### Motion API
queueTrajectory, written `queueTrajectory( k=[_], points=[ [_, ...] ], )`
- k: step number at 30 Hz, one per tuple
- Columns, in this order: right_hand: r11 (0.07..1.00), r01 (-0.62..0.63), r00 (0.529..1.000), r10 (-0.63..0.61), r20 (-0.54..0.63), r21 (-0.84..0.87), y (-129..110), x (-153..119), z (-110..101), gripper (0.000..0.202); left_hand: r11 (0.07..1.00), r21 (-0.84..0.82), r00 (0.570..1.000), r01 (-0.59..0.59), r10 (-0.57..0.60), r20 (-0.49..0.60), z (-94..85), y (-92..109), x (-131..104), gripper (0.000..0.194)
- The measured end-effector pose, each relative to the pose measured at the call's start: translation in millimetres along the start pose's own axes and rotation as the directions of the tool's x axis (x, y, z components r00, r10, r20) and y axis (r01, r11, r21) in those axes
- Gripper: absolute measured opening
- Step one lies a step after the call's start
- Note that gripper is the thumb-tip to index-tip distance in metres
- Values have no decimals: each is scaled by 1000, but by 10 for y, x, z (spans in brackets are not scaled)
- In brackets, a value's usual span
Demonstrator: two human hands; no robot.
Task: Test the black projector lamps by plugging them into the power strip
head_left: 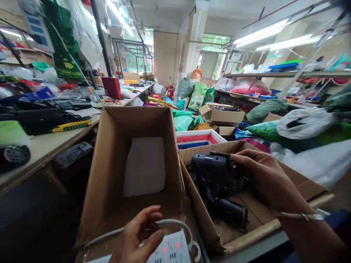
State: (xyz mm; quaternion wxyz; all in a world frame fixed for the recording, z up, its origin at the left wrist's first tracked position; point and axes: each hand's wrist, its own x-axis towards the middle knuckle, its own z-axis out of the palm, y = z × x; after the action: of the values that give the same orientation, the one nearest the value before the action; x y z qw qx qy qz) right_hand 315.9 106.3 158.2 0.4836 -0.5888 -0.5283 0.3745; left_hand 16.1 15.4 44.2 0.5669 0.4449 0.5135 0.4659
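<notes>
My right hand (255, 168) grips a dark cylindrical device (211, 162) by its right end, over the open cardboard box (204, 215) on the right. Other black devices (227, 210) and cables lie inside that box. Low in the middle, my left hand (142, 233) has its fingers curled and apart, with nothing seen between them. It is beside a white power strip (172, 248) with red lights and a grey-white cable. Behind it stands a taller open cardboard box (94, 182) with a white sheet of paper (145, 166) inside.
A workbench (59, 144) on the left carries a black speaker-like item, a yellow-green tool (71, 126) and cables. Beyond the boxes are a striped box (201, 137), green bags (199, 96) and another carton (225, 116). White bags (304, 122) and shelving line the right.
</notes>
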Motion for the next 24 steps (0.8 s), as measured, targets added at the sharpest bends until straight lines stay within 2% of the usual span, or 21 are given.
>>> queueTrajectory(
  k=[3,5,6,8,11,13,15,17,18,20,21,22,24],
  points=[
    [1000,-5,998,4,64,22,-189,-347,145,36,984,-172,994,-50,65,84,262,220,69,83],
    [999,-21,987,14,158,38,-226,-533,293,36,945,-328,983,10,50,174,342,298,104,95],
    [998,-29,976,17,216,51,-223,-612,360,36,918,-391,971,62,35,238,348,311,112,94],
    [997,-15,928,-17,372,82,-179,-739,449,34,859,-486,939,164,16,344,300,283,104,79],
    [975,199,792,-218,570,95,-25,-846,491,41,764,-603,930,228,13,368,173,157,34,53],
    [930,361,718,-323,616,67,120,-890,542,64,707,-661,929,254,13,371,115,69,-26,48],
    [895,446,690,-358,629,20,274,-950,668,87,671,-668,891,321,25,454,88,11,-73,52],
    [887,461,684,-377,625,31,420,-1037,859,94,677,-634,857,374,10,516,61,-11,-106,57],
    [883,467,684,-390,616,40,490,-1085,963,92,717,-600,874,355,-27,484,36,-10,-123,60],
    [868,497,714,-416,563,11,626,-1174,1150,88,857,-466,957,220,-97,273,-43,14,-172,69],
    [855,517,739,-426,522,-33,691,-1210,1224,88,923,-355,982,150,-97,163,-90,36,-210,76],
    [836,540,759,-435,485,-97,753,-1241,1284,88,967,-234,992,102,-81,99,-135,65,-258,83],
    [773,594,770,-467,434,-223,860,-1288,1364,85,999,1,993,55,-55,102,-192,146,-371,96]
  ],
)
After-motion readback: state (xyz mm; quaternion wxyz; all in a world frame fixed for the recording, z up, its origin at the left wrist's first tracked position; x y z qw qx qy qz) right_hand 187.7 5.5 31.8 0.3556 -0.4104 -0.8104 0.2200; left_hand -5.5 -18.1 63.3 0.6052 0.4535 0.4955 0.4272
